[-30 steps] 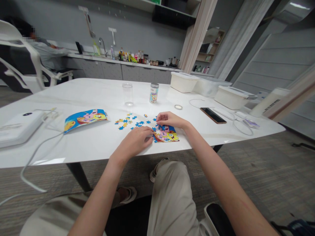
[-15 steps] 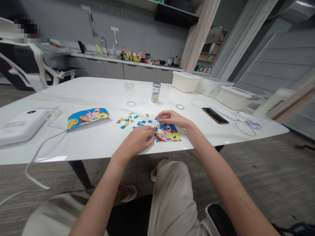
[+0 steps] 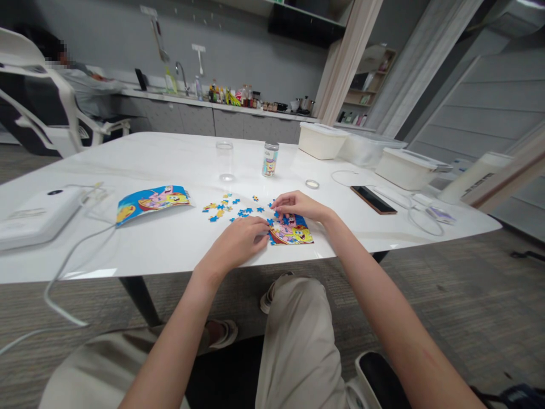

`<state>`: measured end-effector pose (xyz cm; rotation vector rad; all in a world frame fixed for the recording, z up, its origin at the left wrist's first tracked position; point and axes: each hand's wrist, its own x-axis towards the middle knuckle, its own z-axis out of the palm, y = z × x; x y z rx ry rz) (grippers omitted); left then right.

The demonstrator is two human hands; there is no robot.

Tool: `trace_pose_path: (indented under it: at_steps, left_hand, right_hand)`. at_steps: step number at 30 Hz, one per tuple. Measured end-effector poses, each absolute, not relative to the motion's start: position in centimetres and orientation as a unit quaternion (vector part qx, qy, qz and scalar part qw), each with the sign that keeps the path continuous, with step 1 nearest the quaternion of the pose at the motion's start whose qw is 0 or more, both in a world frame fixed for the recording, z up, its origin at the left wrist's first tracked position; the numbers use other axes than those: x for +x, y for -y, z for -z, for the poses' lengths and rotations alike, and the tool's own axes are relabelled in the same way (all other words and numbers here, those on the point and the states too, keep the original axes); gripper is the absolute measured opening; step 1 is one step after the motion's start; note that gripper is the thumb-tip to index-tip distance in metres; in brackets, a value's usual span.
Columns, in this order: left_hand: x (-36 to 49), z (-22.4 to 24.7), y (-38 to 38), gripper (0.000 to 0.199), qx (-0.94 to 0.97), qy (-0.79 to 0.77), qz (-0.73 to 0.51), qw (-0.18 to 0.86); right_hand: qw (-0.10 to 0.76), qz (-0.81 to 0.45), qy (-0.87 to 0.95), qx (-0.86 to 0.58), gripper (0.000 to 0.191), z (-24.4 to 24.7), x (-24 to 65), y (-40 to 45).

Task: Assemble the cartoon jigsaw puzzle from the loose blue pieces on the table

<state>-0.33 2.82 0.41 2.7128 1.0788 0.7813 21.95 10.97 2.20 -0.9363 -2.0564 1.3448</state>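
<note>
A partly assembled cartoon jigsaw puzzle (image 3: 300, 234) lies near the table's front edge, its upper left side ragged. My left hand (image 3: 243, 237) rests at its left edge, fingers curled together and fingertips against the border. Over the upper left part is my right hand (image 3: 300, 205), thumb and fingers pinched low on a blue puzzle piece (image 3: 276, 215), which they partly cover. Loose blue and yellow puzzle pieces (image 3: 244, 213) are scattered to the left of the puzzle. Further left stands a curved picture sheet (image 3: 164, 199) with a similar cartoon image.
Behind the pieces stand a clear jar (image 3: 225, 162) and a cartoon-printed can (image 3: 269, 160), with a round lid (image 3: 312, 184) nearby. A phone (image 3: 372, 200), cables and white boxes (image 3: 322, 142) are at right. A white device (image 3: 40, 218) sits left. A person sits beyond.
My right fingers have shifted very slightly at the puzzle's upper left part. My left hand stays in place. The seated person in the background has moved a little.
</note>
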Motion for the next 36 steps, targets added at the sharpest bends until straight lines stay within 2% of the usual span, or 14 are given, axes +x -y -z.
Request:
trace_pose_path:
  at_steps: [5,11,17,28,36]
  left_hand:
    - [-0.32,-0.31,-2.90,0.024,0.898,-0.351,-0.260,0.060]
    - [-0.35,-0.22,-2.91,0.024,0.897,-0.350,-0.263,0.064]
    - [-0.37,-0.21,-2.74,0.022,0.894,-0.358,-0.260,0.067]
    - [-0.21,-0.16,-2.43,0.022,0.889,-0.373,-0.258,0.064]
    - [-0.24,-0.10,-2.54,0.022,0.889,-0.372,-0.259,0.070]
  right_hand:
    - [0.283,-0.496,0.750,-0.333,0.025,-2.17,21.83,-11.02]
    - [0.271,-0.439,0.784,-0.345,0.017,-2.56,21.94,-10.87]
    - [0.287,-0.479,0.739,-0.377,0.029,-2.33,21.63,-10.93]
    - [0.263,-0.484,0.731,-0.402,0.031,-1.75,21.74,-11.24]
    - [0.277,-0.474,0.730,-0.406,0.034,-2.27,21.58,-11.03]
